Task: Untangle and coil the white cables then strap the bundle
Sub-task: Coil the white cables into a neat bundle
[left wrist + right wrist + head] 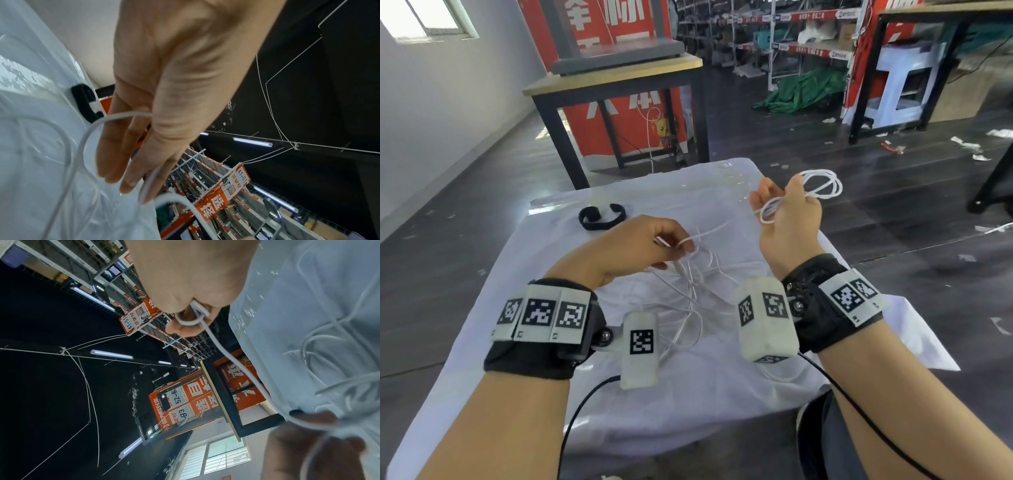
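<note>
My right hand (pixel 780 200) is raised over the table's far right corner and grips a small coil of white cable (pixel 823 185). Its loops stick out past the thumb and wrap the fingers (pixel 191 319). From there a strand (pixel 232 356) runs down to my left hand (pixel 676 246), which pinches the cable (pixel 86 138) between thumb and fingers just above the loose tangle of white cables (pixel 695 287) on the white cloth. An open black strap (pixel 601 217) lies on the cloth beyond the left hand, apart from both hands; it shows in the left wrist view too (pixel 86 100).
The small table under the white cloth (pixel 688 404) has dark floor on every side. A black-framed wooden table (pixel 619 82) stands beyond its far edge. Black leads (pixel 585 404) hang from my wrist cameras near the front edge. Paper scraps litter the floor at right.
</note>
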`<state>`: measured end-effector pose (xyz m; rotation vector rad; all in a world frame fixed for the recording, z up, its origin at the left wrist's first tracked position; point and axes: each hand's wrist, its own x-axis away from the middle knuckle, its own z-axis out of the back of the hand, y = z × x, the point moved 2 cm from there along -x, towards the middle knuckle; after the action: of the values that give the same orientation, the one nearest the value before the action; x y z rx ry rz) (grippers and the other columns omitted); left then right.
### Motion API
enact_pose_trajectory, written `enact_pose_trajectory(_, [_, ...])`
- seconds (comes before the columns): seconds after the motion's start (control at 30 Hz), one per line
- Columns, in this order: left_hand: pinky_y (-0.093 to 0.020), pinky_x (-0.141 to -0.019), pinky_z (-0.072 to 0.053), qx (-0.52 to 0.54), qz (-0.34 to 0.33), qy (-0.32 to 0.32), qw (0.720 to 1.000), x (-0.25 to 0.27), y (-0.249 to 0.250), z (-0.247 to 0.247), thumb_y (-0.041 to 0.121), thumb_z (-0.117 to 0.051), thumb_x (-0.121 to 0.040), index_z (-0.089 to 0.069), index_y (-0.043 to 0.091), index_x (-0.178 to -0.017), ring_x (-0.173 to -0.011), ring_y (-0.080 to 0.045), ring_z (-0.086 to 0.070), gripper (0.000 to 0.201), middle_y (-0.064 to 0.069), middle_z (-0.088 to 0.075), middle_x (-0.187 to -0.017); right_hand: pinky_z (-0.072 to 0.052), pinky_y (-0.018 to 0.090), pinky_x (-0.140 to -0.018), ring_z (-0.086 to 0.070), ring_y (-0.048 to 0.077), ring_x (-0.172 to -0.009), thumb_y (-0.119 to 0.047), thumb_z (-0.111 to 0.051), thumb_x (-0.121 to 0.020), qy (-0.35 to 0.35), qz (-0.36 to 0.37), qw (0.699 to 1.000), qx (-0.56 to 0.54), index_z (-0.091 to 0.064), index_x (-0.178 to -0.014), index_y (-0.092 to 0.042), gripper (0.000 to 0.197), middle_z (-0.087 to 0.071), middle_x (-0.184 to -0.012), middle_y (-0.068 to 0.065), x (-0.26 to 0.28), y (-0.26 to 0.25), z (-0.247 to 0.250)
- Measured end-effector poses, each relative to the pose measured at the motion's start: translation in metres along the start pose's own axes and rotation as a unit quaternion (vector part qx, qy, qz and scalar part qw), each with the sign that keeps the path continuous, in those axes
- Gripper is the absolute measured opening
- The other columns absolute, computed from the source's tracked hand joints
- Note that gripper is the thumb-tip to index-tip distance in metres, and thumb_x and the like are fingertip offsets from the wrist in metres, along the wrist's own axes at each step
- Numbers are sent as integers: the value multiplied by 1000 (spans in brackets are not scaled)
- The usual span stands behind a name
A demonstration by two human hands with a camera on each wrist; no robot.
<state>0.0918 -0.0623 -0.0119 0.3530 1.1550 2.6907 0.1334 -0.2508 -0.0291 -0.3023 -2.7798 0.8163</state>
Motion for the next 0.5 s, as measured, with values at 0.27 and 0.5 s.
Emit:
enact_pose_trajectory(0.27, [-11, -37, -31, 158, 65, 73, 983, 9, -7, 23, -3, -50, -93, -70, 11, -96, -47, -4, -48, 25, -4, -75, -83, -32, 20, -41, -32, 6, -36, -26, -37, -102, 57, 47, 990, 123, -44, -90, -17, 17, -53, -68, 1, -10, -9, 10])
enact_pose_trajectory(0.5, [-16, -52, -53, 497, 49, 276, 821, 2, -12, 33, -4, -38, -99, -58, 7, -86, -62, -18, -71, 26, -12, -70, -67, -26, 18, -36, -24, 8, -37, -22, -37, -103, -158, -119, 908, 370, -42, -92, -11, 17, -74, -92, 13, -2, 13, 4])
